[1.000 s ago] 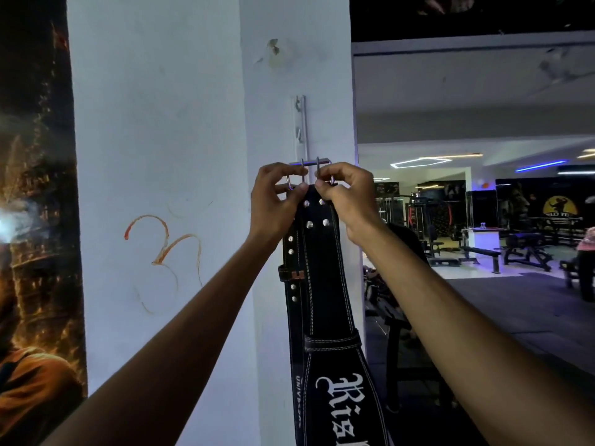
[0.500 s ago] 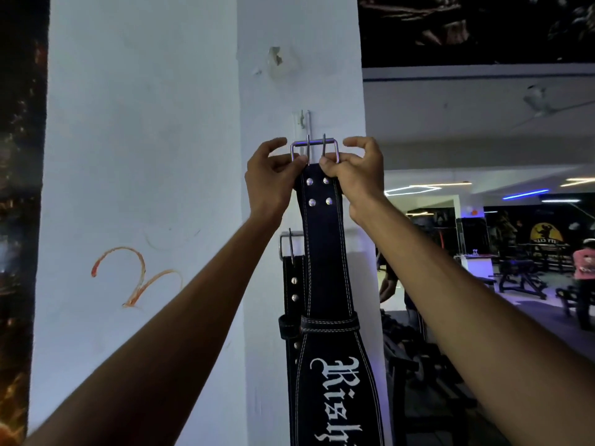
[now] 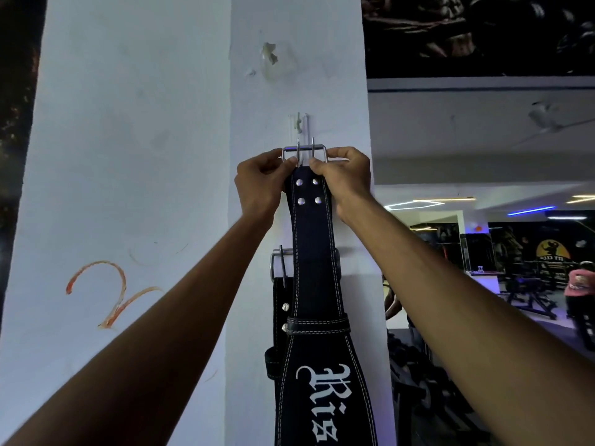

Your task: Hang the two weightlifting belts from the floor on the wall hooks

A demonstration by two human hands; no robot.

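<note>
A black weightlifting belt (image 3: 314,262) with white stitching and white lettering hangs straight down against a white pillar. My left hand (image 3: 262,183) and my right hand (image 3: 343,180) pinch its top end on either side, just under its steel buckle (image 3: 305,153). The buckle sits a little below a white wall hook (image 3: 299,122) fixed on the pillar. A second black belt (image 3: 279,320) hangs behind and to the left of the first, its own buckle (image 3: 279,263) against the pillar lower down.
The white pillar (image 3: 299,59) has a chipped patch above the hook. An orange scribble (image 3: 106,291) marks the wall to the left. To the right the gym floor opens out with benches, machines and a person in a red top (image 3: 579,284).
Both hands have raised the belt's buckle up the pillar toward the hook. The second belt's buckle has come into view below as the front belt rose.
</note>
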